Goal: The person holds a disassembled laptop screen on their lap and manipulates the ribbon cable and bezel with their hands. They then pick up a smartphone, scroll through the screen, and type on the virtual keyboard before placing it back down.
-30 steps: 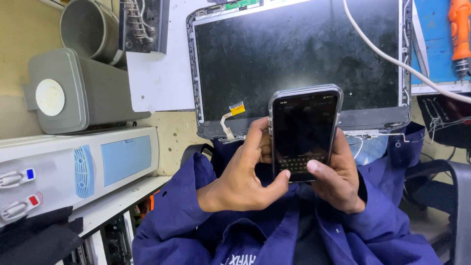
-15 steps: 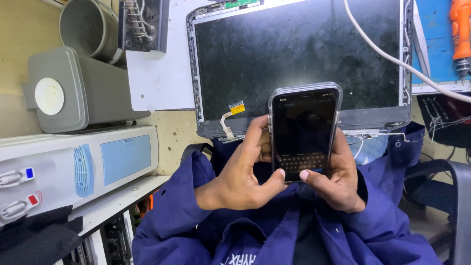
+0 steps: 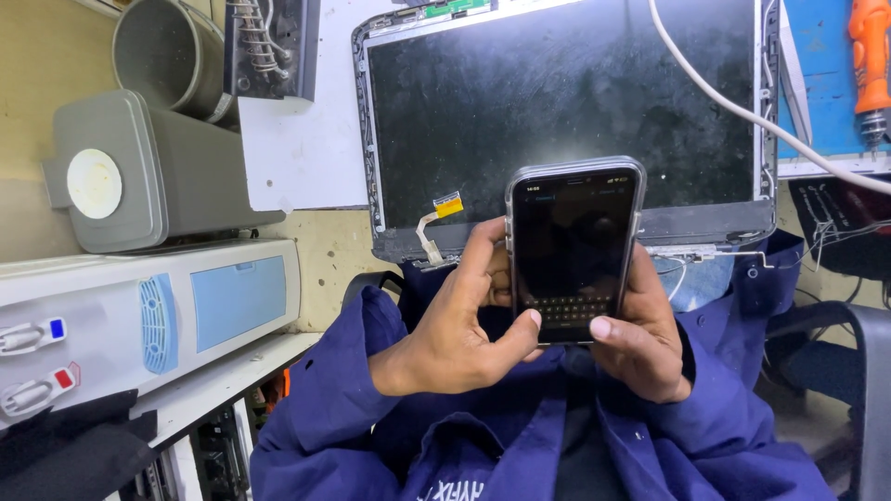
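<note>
Gripping the phone (image 3: 574,246), both hands' fingers (image 3: 483,269) hide the lower edge of the bare laptop screen (image 3: 557,102).

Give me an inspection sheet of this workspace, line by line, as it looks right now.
Surface: white bench shelf at left, carrying a white dispenser-like appliance.
Job's things: dark smartphone in a clear case, held upright, keyboard showing on screen.
Clutter: grey speaker-like box, grey pipe, dismantled laptop screen with a loose ribbon connector.
Fingers: left hand and right hand both grip the phone, thumbs on the keyboard.
Cables: white cable crossing the screen; thin wires at right.
Surroundings: orange tool on a blue board; blue work jacket.
</note>
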